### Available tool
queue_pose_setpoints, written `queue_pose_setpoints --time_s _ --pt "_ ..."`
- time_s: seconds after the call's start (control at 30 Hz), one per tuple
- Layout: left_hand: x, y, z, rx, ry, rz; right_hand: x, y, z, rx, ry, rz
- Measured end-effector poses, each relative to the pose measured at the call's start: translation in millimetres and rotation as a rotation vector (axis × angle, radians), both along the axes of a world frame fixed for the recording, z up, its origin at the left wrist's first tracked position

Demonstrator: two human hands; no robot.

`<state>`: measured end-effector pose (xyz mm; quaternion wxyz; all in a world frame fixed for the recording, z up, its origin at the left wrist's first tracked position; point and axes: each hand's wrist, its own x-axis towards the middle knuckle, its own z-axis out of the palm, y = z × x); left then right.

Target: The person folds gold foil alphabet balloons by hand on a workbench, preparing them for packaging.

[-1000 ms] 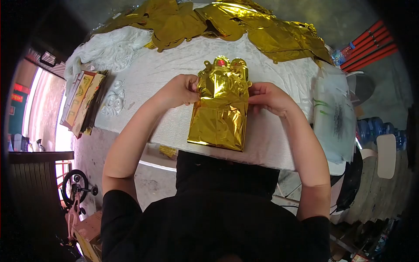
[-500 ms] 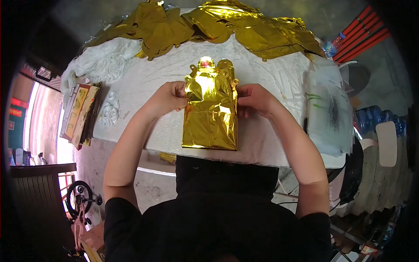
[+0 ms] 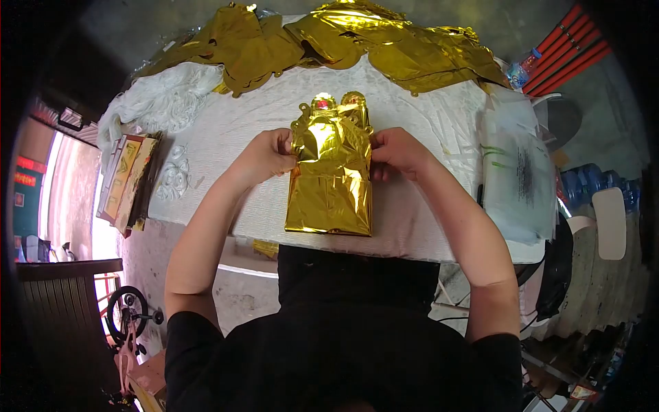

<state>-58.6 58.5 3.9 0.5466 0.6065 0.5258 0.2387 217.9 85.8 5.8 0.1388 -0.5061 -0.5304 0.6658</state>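
A folded gold foil piece (image 3: 329, 199) lies on the white-covered table (image 3: 425, 226) in front of me, close to its near edge. Two rounded tips with red spots and small looped tabs stick out at its far end. My left hand (image 3: 269, 152) pinches its left edge between thumb and curled fingers. On the opposite side, my right hand (image 3: 399, 155) grips the right edge, its fingertips partly hidden by the foil.
Gold foil sheets (image 3: 439, 62) are heaped along the far edge. White string (image 3: 168, 96) and stacked printed cardboard (image 3: 127, 182) lie to the left. Clear plastic bags (image 3: 518, 172) cover the right end. A bottle (image 3: 525, 69) stands beside red poles (image 3: 566, 51).
The far end of the foil piece has shifted slightly, and its right rounded tip shows more plainly. My right hand has moved slightly left and up; my left hand stays nearly in place.
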Motion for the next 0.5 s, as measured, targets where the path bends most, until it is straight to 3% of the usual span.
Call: queue_pose_setpoints --time_s 0.2,0.4,0.5 --pt "1 -1 1 0.032 0.016 0.01 11 3 0 -0.194 0.179 -0.032" --pt "5 -2 6 0.012 0.012 0.008 5 -1 0 -0.026 -0.002 0.03" --pt "3 -1 1 0.015 -0.022 0.02 12 0 2 -0.137 0.119 -0.014"
